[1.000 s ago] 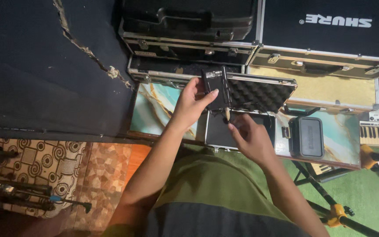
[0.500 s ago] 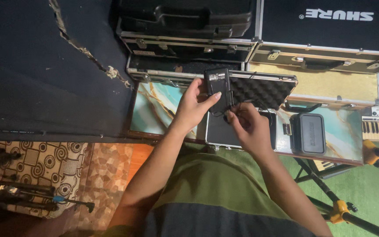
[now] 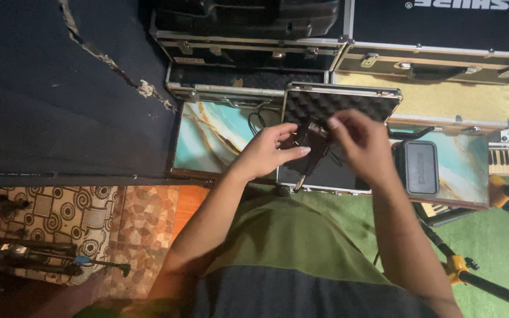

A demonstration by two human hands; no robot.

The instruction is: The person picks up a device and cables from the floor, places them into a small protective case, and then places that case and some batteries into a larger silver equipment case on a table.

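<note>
A dark blue wall (image 3: 42,88) fills the upper left, its surface cracked along a ragged pale line. Stacked metal-edged flight cases (image 3: 248,47) stand against it. Below lies a patterned tile floor (image 3: 60,224), brown and cream, meeting green carpet (image 3: 502,247) at the right. A worktop (image 3: 207,141) with a teal marbled surface sits between. Light is dim and warm.

Marbled teal tabletop (image 3: 210,144): open foam-lined case (image 3: 337,176), black box (image 3: 418,168) on it.
</note>
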